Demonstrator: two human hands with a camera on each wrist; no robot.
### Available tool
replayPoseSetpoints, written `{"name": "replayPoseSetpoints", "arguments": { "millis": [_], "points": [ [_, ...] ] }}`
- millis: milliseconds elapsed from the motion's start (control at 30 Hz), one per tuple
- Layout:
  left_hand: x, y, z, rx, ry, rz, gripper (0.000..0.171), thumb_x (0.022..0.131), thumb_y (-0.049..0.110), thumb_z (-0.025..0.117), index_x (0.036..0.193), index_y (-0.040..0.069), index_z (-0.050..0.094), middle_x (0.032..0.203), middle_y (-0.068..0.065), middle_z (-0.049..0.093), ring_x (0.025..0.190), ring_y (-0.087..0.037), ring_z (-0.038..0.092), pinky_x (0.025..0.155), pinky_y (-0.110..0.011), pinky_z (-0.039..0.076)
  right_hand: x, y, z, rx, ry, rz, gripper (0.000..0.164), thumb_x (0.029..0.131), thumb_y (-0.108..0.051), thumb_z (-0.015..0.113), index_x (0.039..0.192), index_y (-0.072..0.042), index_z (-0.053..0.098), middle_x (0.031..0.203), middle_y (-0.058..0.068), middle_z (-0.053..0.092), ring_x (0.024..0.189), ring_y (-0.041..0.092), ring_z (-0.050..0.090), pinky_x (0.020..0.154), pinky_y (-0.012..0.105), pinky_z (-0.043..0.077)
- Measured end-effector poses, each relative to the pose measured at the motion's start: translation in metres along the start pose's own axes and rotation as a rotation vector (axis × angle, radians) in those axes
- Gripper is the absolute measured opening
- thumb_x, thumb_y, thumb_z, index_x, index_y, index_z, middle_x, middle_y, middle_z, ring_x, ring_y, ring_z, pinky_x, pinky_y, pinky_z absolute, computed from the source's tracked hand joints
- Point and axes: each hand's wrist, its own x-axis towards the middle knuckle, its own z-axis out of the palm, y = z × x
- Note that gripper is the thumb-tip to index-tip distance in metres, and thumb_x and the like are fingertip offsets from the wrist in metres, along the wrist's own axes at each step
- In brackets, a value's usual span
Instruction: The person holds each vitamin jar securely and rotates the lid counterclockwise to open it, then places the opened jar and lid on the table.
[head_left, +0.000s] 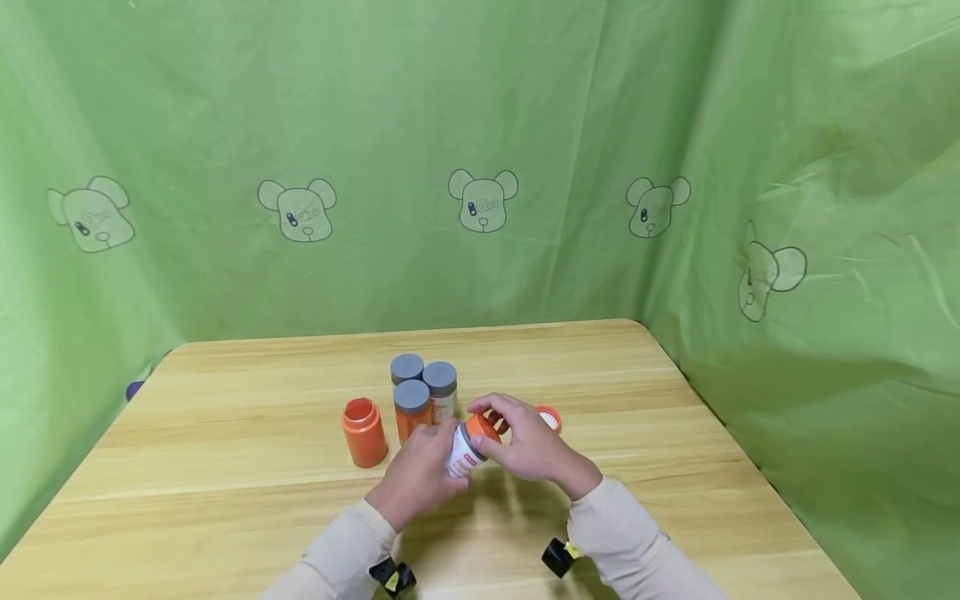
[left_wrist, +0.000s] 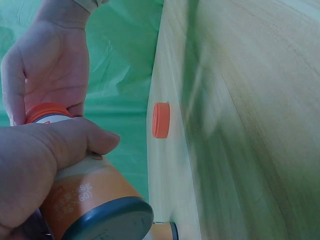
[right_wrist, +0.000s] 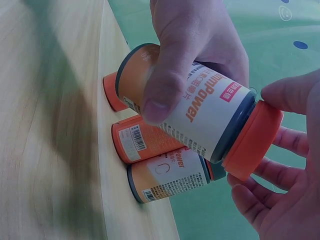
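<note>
- The left hand has its fingers curled round the white bottle, held tilted above the counter.
- The right hand has its fingers pinching the orange cap on that bottle's mouth.
- The orange bottle stands lidless to the left of the left hand.
- Three grey-capped bottles stand close together just beyond the left hand.
- A loose lid lies on the counter beyond the right hand.

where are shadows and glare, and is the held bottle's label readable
Head view: shadow below the hands, glints on the right curtain; left wrist view: shadow bands across the table; right wrist view: similar bands, large lettering legible on the held bottle.
</note>
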Motion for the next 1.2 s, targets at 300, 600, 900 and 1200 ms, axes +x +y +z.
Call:
{"name": "replayPoseSetpoints", "arguments": {
  "millis": [300, 600, 900, 1200],
  "points": [
    [0.0008, 0.0001, 0.0003, 0.002, 0.006, 0.004, 0.056, 0.07, 0.018, 0.086, 0.113, 0.005, 0.052, 0.088, -0.007, 0.063, 0.08, -0.02, 0.059, 0.069, -0.033, 0.052, -0.0009, 0.0044, 0.0009, -0.034, -0.044, 0.063, 0.038, 0.096, -0.032, 0.06, 0.124, -0.006, 0.057, 0.102, 0.0, 0.06, 0.081, 0.016, 0.057, 0.068, 0.033, 0.051],
    [0.0009, -0.0023, 0.0017, -0.004, 0.007, 0.001, 0.057, 0.07, 0.016, 0.085, 0.115, 0.005, 0.052, 0.087, -0.006, 0.062, 0.078, -0.019, 0.058, 0.068, -0.032, 0.052, -0.0012, 0.0066, 0.0013, 0.01, -0.076, 0.037, 0.04, 0.095, -0.024, 0.062, 0.13, -0.006, 0.053, 0.101, 0.0, 0.06, 0.084, 0.015, 0.057, 0.071, 0.031, 0.051],
    [0.0015, -0.0021, 0.0021, 0.003, 0.023, 0.016, 0.057, 0.069, 0.017, 0.087, 0.112, 0.005, 0.052, 0.088, -0.007, 0.063, 0.079, -0.02, 0.059, 0.068, -0.032, 0.053, -0.0012, 0.0051, 0.0008, -0.035, -0.041, 0.033, 0.045, 0.095, -0.028, 0.061, 0.131, -0.004, 0.051, 0.112, 0.006, 0.06, 0.086, 0.018, 0.057, 0.072, 0.038, 0.052],
    [0.0036, -0.0013, 0.0026, 0.011, 0.019, 0.012, 0.055, 0.069, 0.019, 0.087, 0.11, 0.006, 0.053, 0.088, -0.006, 0.062, 0.078, -0.019, 0.059, 0.067, -0.031, 0.052, -0.0009, 0.005, 0.0009, -0.049, -0.022, 0.081, 0.036, 0.095, -0.027, 0.061, 0.125, -0.006, 0.055, 0.104, 0.002, 0.061, 0.074, 0.013, 0.054, 0.065, 0.029, 0.048]
  ]
}}
